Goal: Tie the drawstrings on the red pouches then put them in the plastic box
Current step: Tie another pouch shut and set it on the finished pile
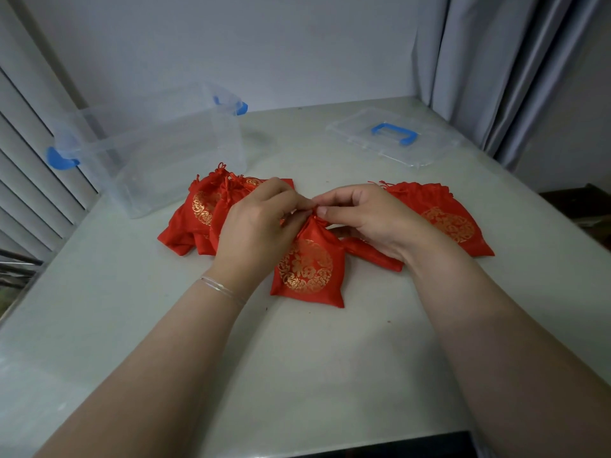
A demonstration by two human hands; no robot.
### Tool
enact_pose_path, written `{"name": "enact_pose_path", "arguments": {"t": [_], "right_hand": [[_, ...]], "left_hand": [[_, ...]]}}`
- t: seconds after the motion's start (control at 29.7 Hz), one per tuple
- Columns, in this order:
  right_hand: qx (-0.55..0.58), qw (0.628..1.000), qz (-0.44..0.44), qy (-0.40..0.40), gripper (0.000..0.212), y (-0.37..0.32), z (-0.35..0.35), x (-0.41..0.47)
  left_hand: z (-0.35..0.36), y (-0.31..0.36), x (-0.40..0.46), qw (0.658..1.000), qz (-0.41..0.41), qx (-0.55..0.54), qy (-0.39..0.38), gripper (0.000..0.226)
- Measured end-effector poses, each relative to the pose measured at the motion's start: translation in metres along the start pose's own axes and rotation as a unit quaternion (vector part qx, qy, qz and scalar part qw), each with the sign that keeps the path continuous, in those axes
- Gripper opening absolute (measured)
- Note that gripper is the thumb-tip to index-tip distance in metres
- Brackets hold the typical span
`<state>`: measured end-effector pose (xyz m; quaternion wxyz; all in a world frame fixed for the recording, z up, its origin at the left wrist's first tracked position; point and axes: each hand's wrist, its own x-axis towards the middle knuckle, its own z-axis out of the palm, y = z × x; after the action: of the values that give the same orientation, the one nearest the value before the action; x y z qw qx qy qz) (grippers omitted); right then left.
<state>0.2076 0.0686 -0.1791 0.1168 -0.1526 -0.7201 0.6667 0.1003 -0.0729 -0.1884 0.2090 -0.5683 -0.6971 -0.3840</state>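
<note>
A red pouch with a gold round emblem lies in the middle of the table, its neck gathered tight. My left hand and my right hand meet at that neck, and both pinch its drawstring with fingertips. A pile of red pouches lies behind my left hand. Another red pouch lies flat behind my right hand, and part of one more shows under my right wrist. The clear plastic box with blue latches stands open at the back left, with nothing visible inside.
The box's clear lid with a blue handle lies flat at the back right. Grey curtains hang at the right, slatted blinds at the left. The pale table ends at a dark front edge.
</note>
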Motion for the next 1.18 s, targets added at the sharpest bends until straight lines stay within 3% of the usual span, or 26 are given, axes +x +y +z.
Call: {"name": "enact_pose_path", "arguments": {"t": [0.1, 0.27, 0.5, 0.67, 0.74, 0.81, 0.91, 0.98, 1.08, 1.18], "right_hand": [[-0.039, 0.999, -0.017, -0.003, 0.016, -0.001, -0.001, 0.0], [-0.172, 0.976, -0.087, 0.096, 0.022, -0.001, 0.005, 0.002], [-0.314, 0.925, -0.148, 0.155, 0.002, 0.005, 0.005, 0.003], [-0.399, 0.885, -0.156, 0.18, 0.003, 0.003, 0.01, 0.005], [-0.383, 0.889, -0.168, 0.184, 0.003, 0.003, 0.011, 0.003], [-0.299, 0.923, -0.176, 0.168, 0.004, 0.005, 0.01, 0.001], [-0.185, 0.959, -0.167, 0.137, 0.007, 0.005, 0.009, 0.0], [-0.171, 0.96, -0.156, 0.157, 0.008, 0.004, 0.006, 0.002], [-0.335, 0.902, -0.069, 0.265, 0.022, 0.007, -0.017, 0.006], [-0.46, 0.847, 0.055, 0.259, 0.039, 0.013, -0.032, 0.006]], "left_hand": [[0.0, 0.0, 0.0, 1.0, 0.008, 0.01, -0.003, 0.012], [0.001, -0.002, 0.0, 1.0, 0.017, 0.017, 0.003, 0.017], [0.005, -0.001, -0.001, 0.997, -0.067, -0.046, 0.007, 0.009], [0.001, 0.003, 0.003, 0.989, -0.128, -0.07, -0.006, 0.005], [-0.004, 0.006, 0.004, 0.982, -0.161, -0.1, -0.023, 0.003], [-0.009, 0.006, 0.003, 0.966, -0.191, -0.152, -0.09, 0.014], [-0.013, 0.005, 0.003, 0.946, -0.189, -0.188, -0.186, 0.055], [-0.015, 0.005, 0.004, 0.957, -0.177, -0.177, -0.148, 0.057], [-0.021, -0.002, 0.008, 0.963, -0.232, -0.139, -0.019, 0.047], [-0.023, -0.023, 0.005, 0.957, -0.29, -0.015, -0.017, 0.049]]}}
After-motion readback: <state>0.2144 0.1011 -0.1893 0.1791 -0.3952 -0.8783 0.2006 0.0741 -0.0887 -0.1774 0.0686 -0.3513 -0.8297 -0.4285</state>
